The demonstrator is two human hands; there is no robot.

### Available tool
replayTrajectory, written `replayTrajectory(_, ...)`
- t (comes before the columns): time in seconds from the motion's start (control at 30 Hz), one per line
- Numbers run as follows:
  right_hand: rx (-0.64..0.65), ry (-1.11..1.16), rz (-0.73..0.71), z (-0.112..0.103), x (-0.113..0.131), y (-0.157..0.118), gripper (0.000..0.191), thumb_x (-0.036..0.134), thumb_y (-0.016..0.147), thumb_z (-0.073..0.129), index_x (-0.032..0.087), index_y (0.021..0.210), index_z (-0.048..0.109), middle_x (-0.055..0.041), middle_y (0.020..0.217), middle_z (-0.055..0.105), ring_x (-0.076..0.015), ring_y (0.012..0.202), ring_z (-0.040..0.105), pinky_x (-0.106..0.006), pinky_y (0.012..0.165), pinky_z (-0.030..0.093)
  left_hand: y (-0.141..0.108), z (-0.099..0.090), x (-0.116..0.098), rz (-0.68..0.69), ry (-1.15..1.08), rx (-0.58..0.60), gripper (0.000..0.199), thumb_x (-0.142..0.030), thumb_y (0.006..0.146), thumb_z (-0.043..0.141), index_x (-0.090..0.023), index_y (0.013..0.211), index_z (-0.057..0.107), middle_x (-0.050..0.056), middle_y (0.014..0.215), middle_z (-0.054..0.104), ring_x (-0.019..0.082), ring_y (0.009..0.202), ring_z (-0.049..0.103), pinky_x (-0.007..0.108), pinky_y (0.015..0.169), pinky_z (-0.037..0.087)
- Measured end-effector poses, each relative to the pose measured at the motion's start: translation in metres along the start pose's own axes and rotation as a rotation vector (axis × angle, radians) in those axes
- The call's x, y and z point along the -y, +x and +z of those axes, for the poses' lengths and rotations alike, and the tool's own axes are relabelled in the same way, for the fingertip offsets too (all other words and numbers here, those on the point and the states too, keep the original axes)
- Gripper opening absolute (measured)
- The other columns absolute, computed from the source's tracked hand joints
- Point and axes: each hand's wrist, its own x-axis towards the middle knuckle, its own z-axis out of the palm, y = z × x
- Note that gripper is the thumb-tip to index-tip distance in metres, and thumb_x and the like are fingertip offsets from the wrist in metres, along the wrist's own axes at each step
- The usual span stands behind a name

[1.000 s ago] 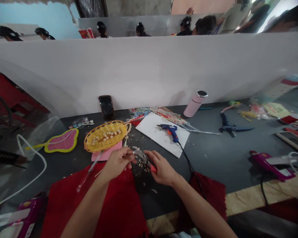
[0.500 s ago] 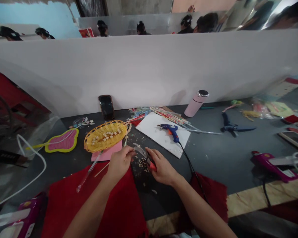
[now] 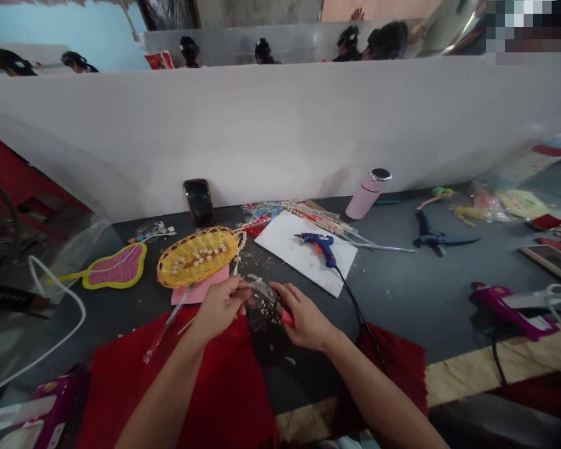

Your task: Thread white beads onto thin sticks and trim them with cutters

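My left hand (image 3: pixel 222 305) is closed in a pinch close to the cutter's tip. What it pinches is too small and hidden to make out. A thin pale stick (image 3: pixel 186 327) shows from behind this hand, and I cannot tell whether the fingers hold it. My right hand (image 3: pixel 303 315) is wrapped round hand cutters (image 3: pixel 263 288) with red handles, their metal jaws pointing left toward the left fingertips. Small pale cut bits (image 3: pixel 266 310) lie scattered on the dark table below the jaws. A yellow woven basket (image 3: pixel 166 274) just beyond the left hand holds several small whitish pieces.
A blue glue gun (image 3: pixel 325 246) rests on a white board (image 3: pixel 303 268), its cord trailing past my right forearm. Red cloth (image 3: pixel 215 380) lies under my left arm. A phone (image 3: pixel 199 202) and pink flask (image 3: pixel 368 193) stand by the white partition (image 3: pixel 262 131).
My left hand has shifted slightly left and covers more of the pale stick. The cutters' jaws have moved a little left with it. The basket, glue gun and flask stay put.
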Motion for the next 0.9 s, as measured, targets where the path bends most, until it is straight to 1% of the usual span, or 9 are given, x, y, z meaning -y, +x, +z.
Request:
replayTrajectory(0.17, -0.010, 0.006, 0.050, 0.0006, 0.0043, 0.0004, 0.068, 0.007, 0.070, 0.049, 0.019, 0.134, 0.030, -0.0117, 0.119, 0.048, -0.0224, 0.106, 0.050, -0.038, 0.095, 0.043, -0.0003, 0.0049, 0.0000, 0.021, 0.110, -0.094, 0.020, -0.032, 0.085, 0.045, -0.019, 0.081, 0.060, 0.000, 0.064, 0.064, 0.013, 0.052, 0.058, 0.023, 0.053, 0.042)
replayTrajectory(0.27, -0.016, -0.010, 0.058, 0.0029, 0.0024, 0.0009, 0.068, 0.007, 0.070, 0.050, 0.017, 0.135, 0.030, -0.0122, 0.121, 0.047, -0.0222, 0.109, 0.049, -0.037, 0.097, 0.041, -0.0005, 0.0074, -0.0022, 0.045, 0.206, -0.162, 0.020, -0.031, 0.086, 0.044, -0.020, 0.084, 0.061, 0.000, 0.063, 0.064, 0.015, 0.056, 0.060, 0.025, 0.058, 0.043)
replayTrajectory(0.33, -0.014, -0.025, 0.056, 0.0042, -0.0001, 0.0008, 0.070, 0.009, 0.070, 0.052, 0.016, 0.136, 0.029, -0.0128, 0.125, 0.046, -0.0230, 0.113, 0.046, -0.038, 0.100, 0.039, -0.0009, 0.0078, -0.0042, 0.042, 0.242, -0.176, 0.020, -0.030, 0.085, 0.044, -0.020, 0.082, 0.061, 0.001, 0.065, 0.065, 0.016, 0.057, 0.061, 0.025, 0.058, 0.042)
replayTrajectory(0.4, -0.008, -0.027, 0.044, 0.0039, -0.0022, 0.0004, 0.072, 0.010, 0.070, 0.052, 0.016, 0.138, 0.027, -0.0130, 0.128, 0.043, -0.0236, 0.117, 0.043, -0.039, 0.101, 0.037, -0.0012, 0.0070, -0.0059, 0.026, 0.234, -0.156, 0.020, -0.031, 0.085, 0.044, -0.020, 0.079, 0.060, 0.001, 0.064, 0.065, 0.015, 0.056, 0.060, 0.025, 0.056, 0.041)
replayTrajectory(0.47, 0.005, -0.008, 0.024, 0.0019, -0.0031, -0.0001, 0.073, 0.010, 0.071, 0.052, 0.016, 0.139, 0.025, -0.0130, 0.129, 0.043, -0.0236, 0.119, 0.042, -0.040, 0.102, 0.036, -0.0013, 0.0055, -0.0068, 0.010, 0.163, -0.103, 0.020, -0.031, 0.085, 0.044, -0.019, 0.077, 0.058, 0.001, 0.065, 0.065, 0.013, 0.052, 0.057, 0.023, 0.052, 0.040)
replayTrajectory(0.57, 0.029, 0.032, -0.011, -0.0025, -0.0022, -0.0004, 0.073, 0.011, 0.071, 0.052, 0.016, 0.139, 0.025, -0.0131, 0.128, 0.043, -0.0235, 0.119, 0.041, -0.041, 0.102, 0.036, -0.0004, 0.0032, -0.0062, -0.043, -0.059, 0.014, 0.019, -0.032, 0.084, 0.045, -0.017, 0.076, 0.054, 0.001, 0.066, 0.064, 0.008, 0.042, 0.048, 0.020, 0.043, 0.036)
replayTrajectory(0.7, 0.041, 0.052, -0.038, -0.0051, -0.0007, 0.0000, 0.072, 0.009, 0.070, 0.052, 0.017, 0.137, 0.028, -0.0129, 0.126, 0.045, -0.0242, 0.118, 0.042, -0.042, 0.102, 0.036, 0.0012, 0.0006, -0.0034, -0.174, -0.311, 0.133, 0.024, -0.039, 0.080, 0.052, -0.016, 0.075, 0.050, 0.000, 0.059, 0.061, 0.004, 0.035, 0.037, 0.016, 0.034, 0.026)
replayTrajectory(0.77, 0.039, 0.046, -0.031, -0.0045, -0.0007, 0.0001, 0.072, 0.008, 0.068, 0.052, 0.018, 0.136, 0.029, -0.0124, 0.123, 0.047, -0.0241, 0.114, 0.045, -0.041, 0.100, 0.037, 0.0013, -0.0007, -0.0019, -0.199, -0.354, 0.153, 0.025, -0.040, 0.079, 0.054, -0.015, 0.074, 0.049, 0.000, 0.058, 0.061, 0.003, 0.034, 0.036, 0.015, 0.033, 0.023)
replayTrajectory(0.9, 0.028, 0.025, -0.024, -0.0025, 0.0001, -0.0003, 0.073, 0.006, 0.067, 0.051, 0.018, 0.135, 0.030, -0.0122, 0.120, 0.048, -0.0230, 0.109, 0.048, -0.039, 0.098, 0.040, 0.0006, -0.0022, 0.0012, -0.188, -0.349, 0.140, 0.023, -0.037, 0.080, 0.053, -0.015, 0.075, 0.049, 0.000, 0.060, 0.062, 0.003, 0.036, 0.037, 0.014, 0.033, 0.023)
